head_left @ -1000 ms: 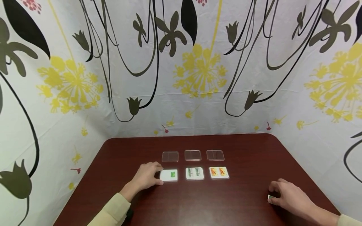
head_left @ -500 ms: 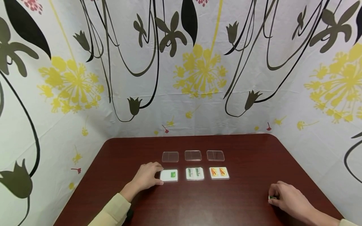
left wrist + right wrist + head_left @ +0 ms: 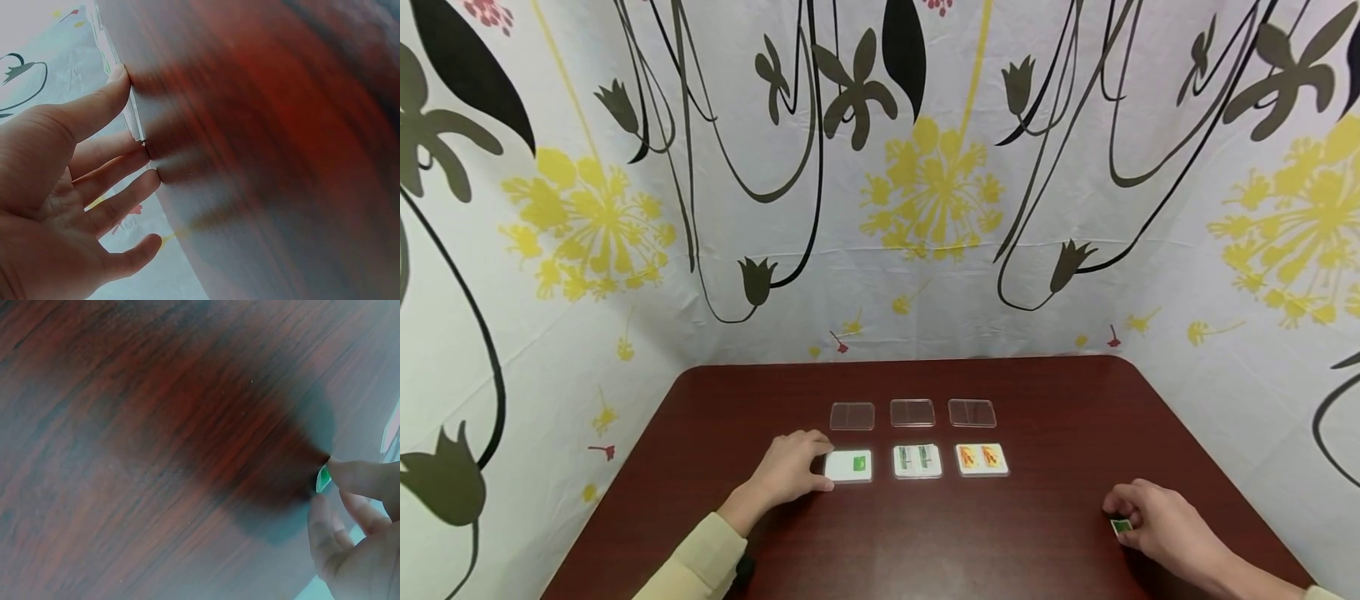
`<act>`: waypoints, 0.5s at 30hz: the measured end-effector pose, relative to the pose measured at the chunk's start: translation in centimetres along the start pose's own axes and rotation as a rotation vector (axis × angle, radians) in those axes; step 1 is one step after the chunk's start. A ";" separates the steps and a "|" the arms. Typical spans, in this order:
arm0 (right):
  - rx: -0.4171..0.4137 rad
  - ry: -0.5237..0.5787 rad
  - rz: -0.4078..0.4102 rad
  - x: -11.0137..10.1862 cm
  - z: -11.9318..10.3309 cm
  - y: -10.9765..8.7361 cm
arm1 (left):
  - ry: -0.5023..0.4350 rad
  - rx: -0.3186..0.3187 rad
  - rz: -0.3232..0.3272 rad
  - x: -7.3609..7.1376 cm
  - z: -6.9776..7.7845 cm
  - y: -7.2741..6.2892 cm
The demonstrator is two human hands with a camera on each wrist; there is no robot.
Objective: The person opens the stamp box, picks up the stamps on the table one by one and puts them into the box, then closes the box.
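Note:
At the table's left-middle, my left hand [image 3: 786, 467] holds a shallow clear plastic case [image 3: 838, 468] by its left end. Thumb and fingers touch its edges. A white card inside shows one green picture [image 3: 859, 463] on the right half; the left half is plain white. Far to the right, the thumb and fingers of my right hand [image 3: 1165, 521] pinch a small green picture tile [image 3: 1122, 526] with a pale border, at the table surface. In the right wrist view this tile [image 3: 323, 479] sits between thumb and finger, partly hidden by them.
Beside the held case lie a case with two grey-green pictures [image 3: 917, 461] and one with two orange pictures [image 3: 982, 459]. Behind them is a row of clear lids [image 3: 912, 412]. The dark red-brown table [image 3: 985, 542] ends at a patterned cloth [image 3: 910, 317].
The green tile, mostly covered by the right fingers half a second ago, now shows its green face. The right fingers have shifted slightly. My left hand and the cases have stayed put.

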State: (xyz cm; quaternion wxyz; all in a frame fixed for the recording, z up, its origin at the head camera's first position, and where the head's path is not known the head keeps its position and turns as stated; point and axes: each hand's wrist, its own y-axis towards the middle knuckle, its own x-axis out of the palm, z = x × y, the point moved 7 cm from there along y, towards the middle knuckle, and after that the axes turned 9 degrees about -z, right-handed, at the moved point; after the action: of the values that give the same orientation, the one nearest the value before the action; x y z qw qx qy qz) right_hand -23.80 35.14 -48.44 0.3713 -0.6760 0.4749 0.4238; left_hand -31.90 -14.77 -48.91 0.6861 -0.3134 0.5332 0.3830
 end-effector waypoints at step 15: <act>0.160 0.212 -0.013 0.6 1.8 -0.7 | -0.012 0.005 -0.004 -0.2 0.1 0.0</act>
State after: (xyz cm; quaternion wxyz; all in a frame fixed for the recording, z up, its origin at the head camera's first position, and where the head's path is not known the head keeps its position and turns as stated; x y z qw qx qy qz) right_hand -23.42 36.76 -49.55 0.3745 -0.6884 0.5392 0.3085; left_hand -31.87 -14.69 -48.72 0.6907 -0.3104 0.5297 0.3821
